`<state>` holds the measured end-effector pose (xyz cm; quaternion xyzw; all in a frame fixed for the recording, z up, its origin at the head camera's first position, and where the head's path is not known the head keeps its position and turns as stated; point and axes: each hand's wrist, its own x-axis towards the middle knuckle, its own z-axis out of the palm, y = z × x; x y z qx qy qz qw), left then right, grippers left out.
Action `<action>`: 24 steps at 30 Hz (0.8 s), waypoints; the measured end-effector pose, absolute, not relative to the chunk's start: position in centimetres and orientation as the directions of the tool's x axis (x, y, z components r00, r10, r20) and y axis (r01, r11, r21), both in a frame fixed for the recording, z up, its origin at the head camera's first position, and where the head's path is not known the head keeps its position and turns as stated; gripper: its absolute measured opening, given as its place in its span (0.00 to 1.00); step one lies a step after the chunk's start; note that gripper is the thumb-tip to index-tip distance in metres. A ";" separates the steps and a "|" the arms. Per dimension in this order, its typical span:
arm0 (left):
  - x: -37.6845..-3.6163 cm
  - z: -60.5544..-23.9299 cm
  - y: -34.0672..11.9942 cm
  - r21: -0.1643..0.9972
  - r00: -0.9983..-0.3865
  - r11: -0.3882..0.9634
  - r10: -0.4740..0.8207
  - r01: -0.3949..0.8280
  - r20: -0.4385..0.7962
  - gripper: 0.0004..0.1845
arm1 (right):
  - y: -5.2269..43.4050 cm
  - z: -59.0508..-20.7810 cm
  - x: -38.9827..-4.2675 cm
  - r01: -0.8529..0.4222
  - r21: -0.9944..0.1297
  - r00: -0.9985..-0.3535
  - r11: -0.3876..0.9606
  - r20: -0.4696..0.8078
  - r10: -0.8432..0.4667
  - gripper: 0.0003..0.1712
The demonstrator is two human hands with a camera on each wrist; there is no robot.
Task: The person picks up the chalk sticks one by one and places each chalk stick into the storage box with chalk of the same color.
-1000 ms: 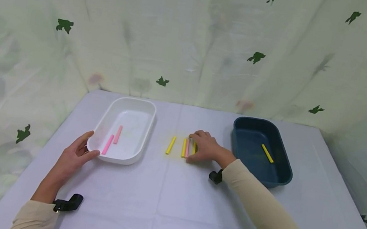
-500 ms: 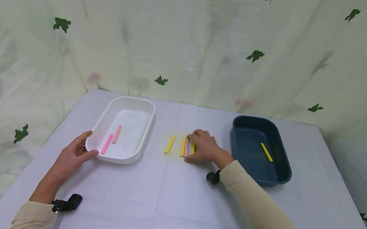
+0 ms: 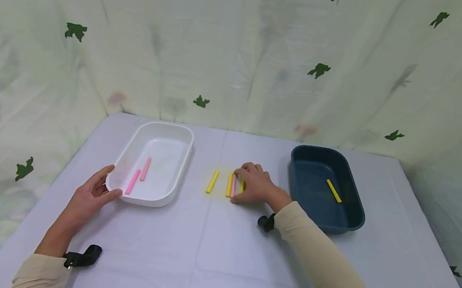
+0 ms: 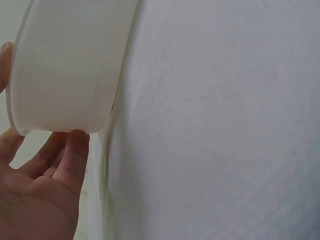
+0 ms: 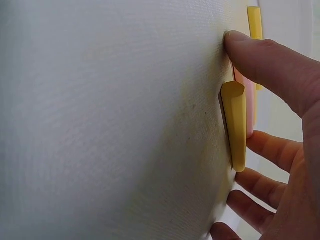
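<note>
Your R hand [image 3: 253, 185] seems to pinch the pink stick [image 3: 233, 185] end to end: thumb [image 5: 270, 65] at the near end, index finger [image 5: 262, 142] at the far end. The thumb hides its own contact pt, so the firmness of the hold can't be told. The stick lies mid-table w/ a yellow stick [image 3: 229, 185] right beside it on the L and another, the near yellow stick [image 5: 235, 125], under your palm on the R. A lone yellow stick [image 3: 212, 181] lies a bit farther L.

For a clean pinch, prob. best to press only on the pink ends, lightly; it looks like chalk, so too much squeeze might snap it. Thumb & index should clear both neighbors, esp. the one under the palm, & a straight-up lift would prob. avoid dragging them.

Pose: R palm faces down, other fingertips near the cloth [image 3: 196, 258] beyond the sticks; forearm slants in from lower R, passing close to the blue tray [image 3: 315, 181], which has one yellow piece [image 3: 333, 191] in it. Your L hand [image 3: 90, 197] grips the near-L corner of the white tray [image 3: 168, 154], thumb on the near side, fingers along the L; two pink pieces [image 3: 132, 181] lie inside. A light, steady hold there is prob. enough.
</note>
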<state>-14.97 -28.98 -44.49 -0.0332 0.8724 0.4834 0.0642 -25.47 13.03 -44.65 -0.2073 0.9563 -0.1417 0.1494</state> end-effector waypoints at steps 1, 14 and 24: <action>-15.0 -44.5 -29.0 0.838 -0.989 0.532 0.003 -0.121 -0.145 0.46 | 13.0 -44.6 -25.5 -0.356 -0.333 -0.869 0.873 -0.226 -0.440 0.45; -14.9 -44.7 -29.2 0.859 -0.989 0.497 0.011 -0.124 -0.150 0.47 | 12.8 -45.0 -25.7 -0.364 -0.320 -0.871 0.874 -0.214 -0.441 0.46; -15.1 -44.5 -29.0 0.855 -0.992 0.509 0.016 -0.097 -0.122 0.46 | 13.2 -45.0 -25.7 -0.364 -0.309 -0.874 0.879 -0.214 -0.437 0.46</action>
